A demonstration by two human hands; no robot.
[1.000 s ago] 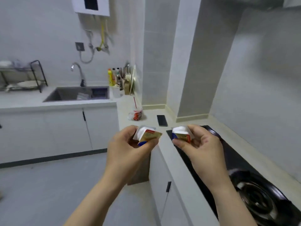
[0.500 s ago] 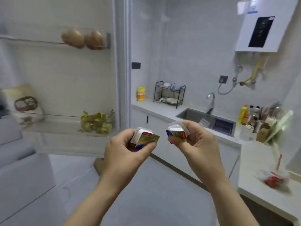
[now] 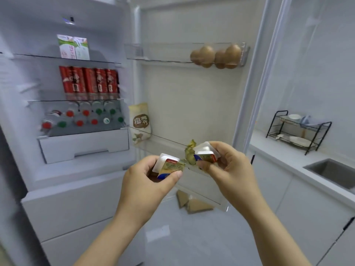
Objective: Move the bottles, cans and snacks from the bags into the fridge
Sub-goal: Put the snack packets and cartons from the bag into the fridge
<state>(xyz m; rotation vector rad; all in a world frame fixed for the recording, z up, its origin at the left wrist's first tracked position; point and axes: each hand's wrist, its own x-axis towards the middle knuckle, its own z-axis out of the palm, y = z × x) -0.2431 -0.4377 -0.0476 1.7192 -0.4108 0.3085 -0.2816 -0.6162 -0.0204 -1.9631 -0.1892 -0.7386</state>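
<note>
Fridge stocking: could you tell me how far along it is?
Done: red cans and bottles line the shelves, a snack bag sits in the door. In hand: left hand grips one snack pack, right hand another. Left: shelving both; bags unseen.

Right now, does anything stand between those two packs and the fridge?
Nothing visible. The fridge door is open; left hand with left pack and right hand with right pack hang just before its shelf.

Bright, cool, even light. A small lamp (image 3: pixel 68 20) glows inside the fridge (image 3: pixel 107 35), high above the left hand (image 3: pixel 146 181). Shadows are faint. Everything is slightly soft with motion blur; straight edges right of the right hand (image 3: pixel 232 169) bow outward.
</note>
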